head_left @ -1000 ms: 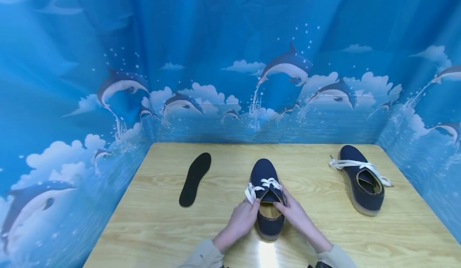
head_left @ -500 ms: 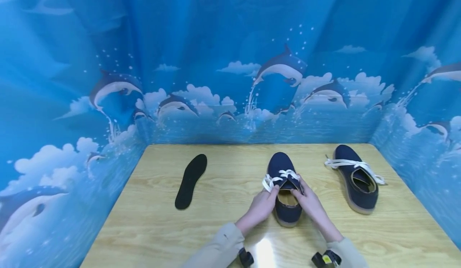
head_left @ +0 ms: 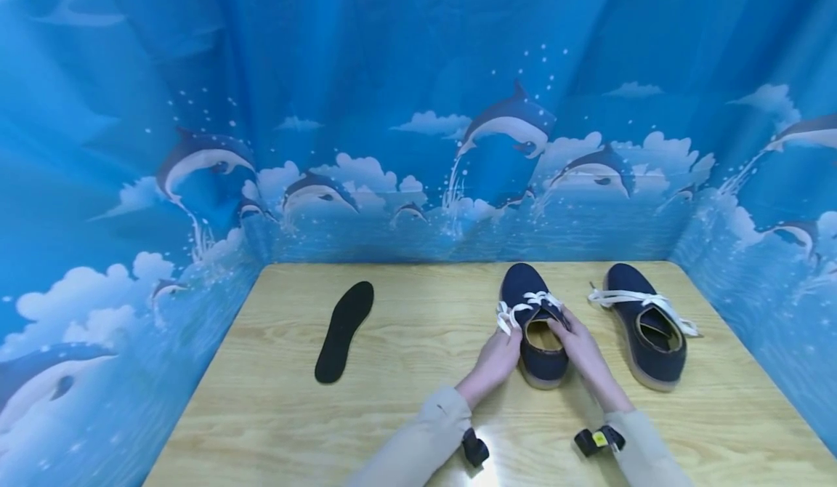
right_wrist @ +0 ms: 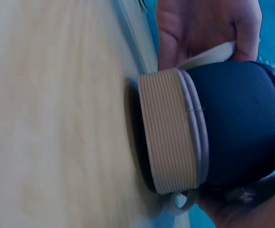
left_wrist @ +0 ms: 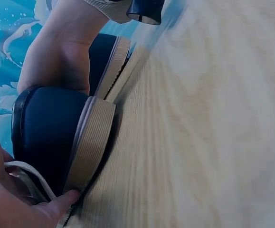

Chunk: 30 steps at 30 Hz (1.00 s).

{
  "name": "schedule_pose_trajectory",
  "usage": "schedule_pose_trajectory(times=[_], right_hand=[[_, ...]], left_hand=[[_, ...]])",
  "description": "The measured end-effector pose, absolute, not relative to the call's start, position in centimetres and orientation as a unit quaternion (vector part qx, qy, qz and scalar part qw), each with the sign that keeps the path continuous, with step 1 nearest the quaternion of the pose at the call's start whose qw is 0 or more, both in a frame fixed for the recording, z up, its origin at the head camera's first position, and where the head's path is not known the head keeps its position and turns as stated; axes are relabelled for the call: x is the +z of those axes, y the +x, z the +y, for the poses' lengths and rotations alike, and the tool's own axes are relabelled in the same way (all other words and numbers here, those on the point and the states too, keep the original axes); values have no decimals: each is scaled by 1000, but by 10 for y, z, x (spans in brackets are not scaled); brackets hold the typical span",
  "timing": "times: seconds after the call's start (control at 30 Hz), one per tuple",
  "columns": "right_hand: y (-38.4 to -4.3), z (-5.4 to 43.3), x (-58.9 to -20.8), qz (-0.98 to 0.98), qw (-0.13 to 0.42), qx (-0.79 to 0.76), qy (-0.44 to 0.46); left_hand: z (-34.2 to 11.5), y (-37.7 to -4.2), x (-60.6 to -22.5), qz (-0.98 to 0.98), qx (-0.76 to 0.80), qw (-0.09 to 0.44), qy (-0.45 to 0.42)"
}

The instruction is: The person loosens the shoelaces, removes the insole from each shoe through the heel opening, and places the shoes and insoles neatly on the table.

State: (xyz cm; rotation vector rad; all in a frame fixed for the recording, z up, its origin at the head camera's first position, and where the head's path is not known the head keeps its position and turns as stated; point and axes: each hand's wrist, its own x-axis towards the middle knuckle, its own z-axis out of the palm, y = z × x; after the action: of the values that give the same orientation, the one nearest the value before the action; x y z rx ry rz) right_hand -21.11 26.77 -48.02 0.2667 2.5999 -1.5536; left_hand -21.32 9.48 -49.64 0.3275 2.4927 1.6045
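A navy lace-up shoe [head_left: 524,285] with white laces points away from me, held between both hands. Its heel [left_wrist: 52,128] and ribbed tan sole [right_wrist: 168,133] show in the wrist views, the sole close over the table with a dark shadow beneath. My left hand [head_left: 498,356] grips the shoe's left side by the opening, a loose lace over its fingers; in the left wrist view one fingertip lies against the sole edge. My right hand [head_left: 584,345] grips the right side, thumb at the opening's rim. To its right stands a matching navy shoe [head_left: 662,365], laces draped across.
A black insole [head_left: 343,331] lies flat on the left of the wood-grain table [head_left: 275,429]. A blue dolphin-print curtain [head_left: 392,109] closes off the back and both sides. Small black wrist devices [head_left: 475,448] sit at both cuffs.
Both hands have carried the shoe to the right and farther back, near the matching shoe. The insole and the other shoe stay put; the head view has shifted slightly.
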Motion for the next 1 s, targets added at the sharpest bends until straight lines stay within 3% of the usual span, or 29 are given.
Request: schedule_pose_trajectory(times=[0.57, 0.77, 1.0], right_hand=[[-232, 298, -487, 833, 78, -543, 72], [-222, 302, -481, 828, 33, -559, 30], [-206, 309, -467, 893, -57, -447, 14]], left_hand=[[114, -233, -499, 834, 537, 82, 97], [102, -236, -496, 856, 506, 54, 89], [90, -234, -496, 821, 558, 79, 87]])
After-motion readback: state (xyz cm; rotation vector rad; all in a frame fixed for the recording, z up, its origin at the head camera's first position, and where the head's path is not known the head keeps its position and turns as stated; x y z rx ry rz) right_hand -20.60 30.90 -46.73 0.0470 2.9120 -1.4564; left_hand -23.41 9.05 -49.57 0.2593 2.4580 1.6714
